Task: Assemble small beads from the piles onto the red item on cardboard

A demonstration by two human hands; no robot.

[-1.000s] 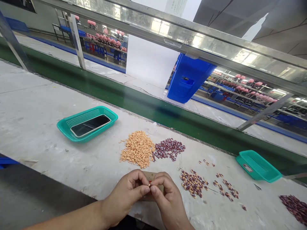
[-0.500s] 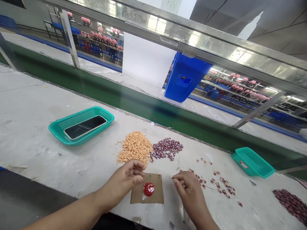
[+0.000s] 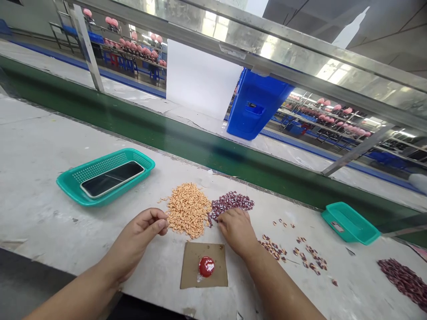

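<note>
Left hand (image 3: 138, 234) shows fingers pinched narrow beside orange pieces (image 3: 188, 210); right hand (image 3: 238, 232), grip undeterminable, meets purple pieces (image 3: 234, 200), likely light, best edge-held.

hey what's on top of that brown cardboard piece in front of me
A shiny, rounded red object sits on the brown cardboard, with something whitish at its near-left edge. The red object covers whatever is directly beneath it.
</note>
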